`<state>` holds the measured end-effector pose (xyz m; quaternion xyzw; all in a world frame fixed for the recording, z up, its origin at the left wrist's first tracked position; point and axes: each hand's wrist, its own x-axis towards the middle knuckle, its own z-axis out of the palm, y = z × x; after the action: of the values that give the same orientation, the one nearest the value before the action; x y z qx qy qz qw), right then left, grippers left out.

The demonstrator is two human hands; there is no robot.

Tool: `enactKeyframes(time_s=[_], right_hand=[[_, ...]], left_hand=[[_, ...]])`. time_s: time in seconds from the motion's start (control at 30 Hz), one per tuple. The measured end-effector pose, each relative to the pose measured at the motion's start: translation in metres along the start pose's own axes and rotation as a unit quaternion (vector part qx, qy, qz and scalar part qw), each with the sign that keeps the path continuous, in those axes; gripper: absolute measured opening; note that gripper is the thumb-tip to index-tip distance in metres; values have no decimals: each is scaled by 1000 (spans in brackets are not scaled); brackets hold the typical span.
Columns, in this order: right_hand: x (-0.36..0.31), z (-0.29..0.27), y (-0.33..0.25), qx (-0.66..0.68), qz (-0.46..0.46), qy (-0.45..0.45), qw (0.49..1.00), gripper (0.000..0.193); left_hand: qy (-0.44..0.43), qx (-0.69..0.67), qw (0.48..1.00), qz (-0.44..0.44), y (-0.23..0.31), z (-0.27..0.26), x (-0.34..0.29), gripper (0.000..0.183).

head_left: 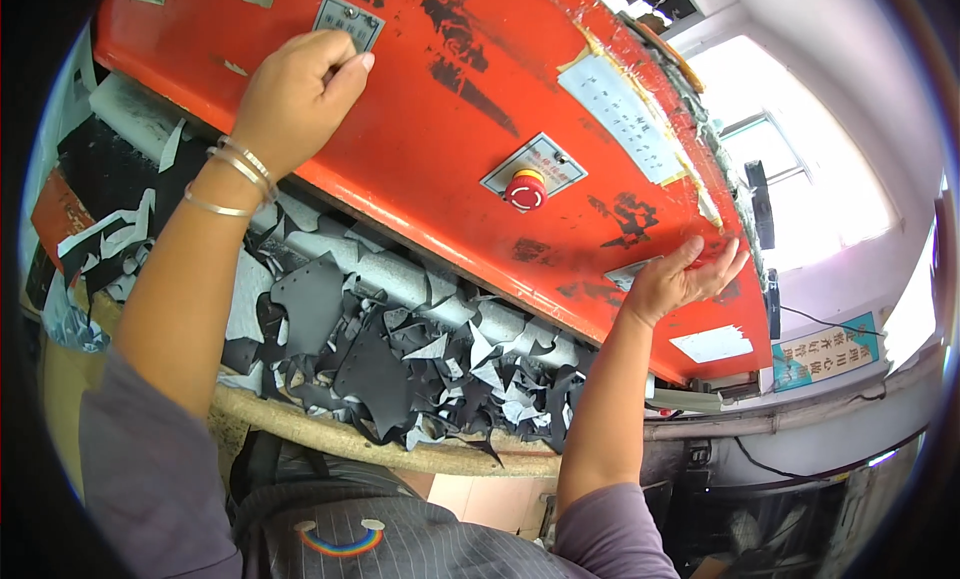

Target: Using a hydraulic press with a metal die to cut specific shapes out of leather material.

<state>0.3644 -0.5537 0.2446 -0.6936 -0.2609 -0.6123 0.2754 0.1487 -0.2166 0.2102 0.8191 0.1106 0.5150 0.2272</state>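
My left hand [305, 89] is curled closed against the upper left of a red machine's front panel [420, 149]. It partly covers a small metal label plate [349, 21], and what lies under its fingers is hidden. Farther right, the fingers of my right hand [685, 282] are spread, with the heel of the hand at another small metal plate [625, 275] that it mostly covers. Between the two hands a red emergency stop button [525, 190] with a yellow collar sticks out of its plate. Neither hand visibly holds anything.
Below the panel, black and grey cut sheet scraps [375, 379] lie heaped along a ledge with a worn tan edge [330, 441]. A pale roller or bar [400, 284] runs behind them. At the right stand a blue wall sign [825, 357], a pipe [800, 414] and a bright window [770, 149].
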Motion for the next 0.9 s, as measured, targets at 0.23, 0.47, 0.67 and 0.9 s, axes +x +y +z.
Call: enactKeyframes(time_s=[0.23, 0.47, 0.67, 0.9], right_hand=[[-112, -141, -59, 191, 108, -549, 807, 31], [-157, -263, -92, 159, 0, -698, 698, 59], [-162, -263, -80, 150, -7, -704, 694, 53], [-119, -208, -45, 253, 103, -824, 496, 51]], left_hand=[[-385, -243, 869, -196, 99, 1, -146, 27], [-587, -383, 550, -453, 150, 34, -230, 27], [-593, -410, 514, -464, 153, 35, -234, 25], [-599, -431, 479, -476, 152, 46, -244, 26]])
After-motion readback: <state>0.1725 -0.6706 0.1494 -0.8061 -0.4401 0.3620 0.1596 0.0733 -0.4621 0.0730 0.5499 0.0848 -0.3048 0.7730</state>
